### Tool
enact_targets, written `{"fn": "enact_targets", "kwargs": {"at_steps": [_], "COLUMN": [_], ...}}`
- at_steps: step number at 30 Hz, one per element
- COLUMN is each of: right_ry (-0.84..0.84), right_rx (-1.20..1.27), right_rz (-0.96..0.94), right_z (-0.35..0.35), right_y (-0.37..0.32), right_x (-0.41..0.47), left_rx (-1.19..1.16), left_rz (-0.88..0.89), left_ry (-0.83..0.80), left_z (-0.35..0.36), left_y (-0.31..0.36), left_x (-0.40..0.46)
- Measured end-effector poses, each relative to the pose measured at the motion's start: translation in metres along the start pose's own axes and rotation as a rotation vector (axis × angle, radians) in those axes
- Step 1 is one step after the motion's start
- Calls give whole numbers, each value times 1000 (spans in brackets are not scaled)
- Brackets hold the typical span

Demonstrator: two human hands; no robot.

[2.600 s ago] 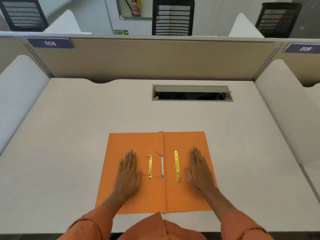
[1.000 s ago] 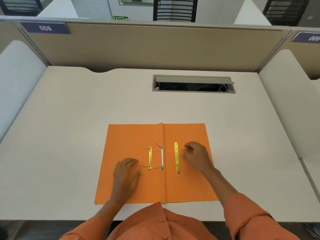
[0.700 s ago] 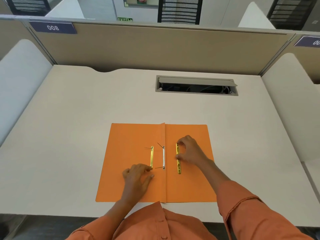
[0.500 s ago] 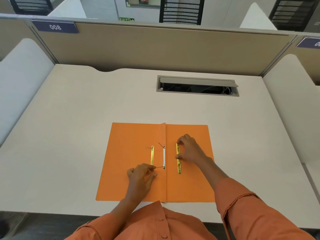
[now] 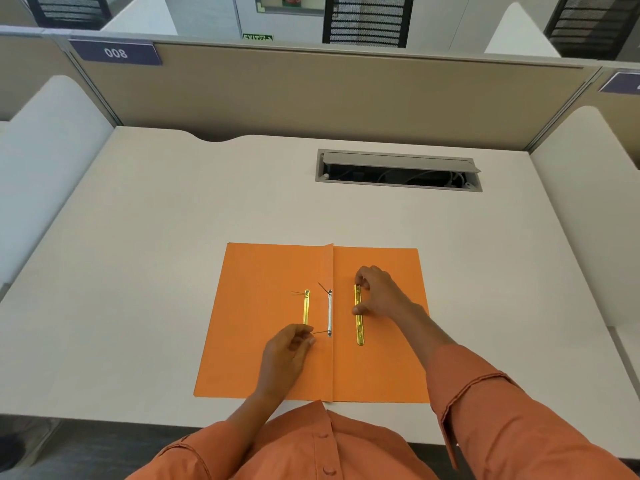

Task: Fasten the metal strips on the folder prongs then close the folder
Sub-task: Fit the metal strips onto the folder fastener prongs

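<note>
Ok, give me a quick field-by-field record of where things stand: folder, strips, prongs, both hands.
folder: open flat on desk, spine toward the person
right gold strip: loose on right flap, not on prongs
left gold strip: lying on left flap
silver fastener bar: at the spine
prongs: thin, splayed to the left
right hand: fingertips pinching the right gold strip's upper part
left hand: fingertips at the near prong
fastening: not yet done
</note>
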State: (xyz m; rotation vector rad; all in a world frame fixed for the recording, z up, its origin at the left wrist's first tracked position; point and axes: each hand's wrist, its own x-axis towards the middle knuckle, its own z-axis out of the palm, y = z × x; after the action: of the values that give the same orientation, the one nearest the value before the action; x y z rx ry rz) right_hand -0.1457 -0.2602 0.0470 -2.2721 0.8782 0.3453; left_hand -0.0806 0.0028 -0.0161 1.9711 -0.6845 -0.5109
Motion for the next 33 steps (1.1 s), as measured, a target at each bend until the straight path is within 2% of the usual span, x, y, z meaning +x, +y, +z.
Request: {"fn": "enact_targets", "kwargs": {"at_steps": [7, 19, 27, 33], "right_ry": [-9, -10, 48, 26], "right_rx": [-1, 176, 427, 585], "right_rz": [-2, -9, -53, -106], "right_z": [-3, 3, -5, -5], "right_y": [-5, -3, -18, -38], "right_x": [1, -9, -17, -21], "left_rx": [-54, -168, -225, -206], "left_rz": [-36, -92, -108, -88], "left_ry": [-32, -40, -14, -25], "left_z": [0, 1, 2, 2], "left_y": [2, 11, 16, 20], "left_x": [1, 0, 6, 12]}}
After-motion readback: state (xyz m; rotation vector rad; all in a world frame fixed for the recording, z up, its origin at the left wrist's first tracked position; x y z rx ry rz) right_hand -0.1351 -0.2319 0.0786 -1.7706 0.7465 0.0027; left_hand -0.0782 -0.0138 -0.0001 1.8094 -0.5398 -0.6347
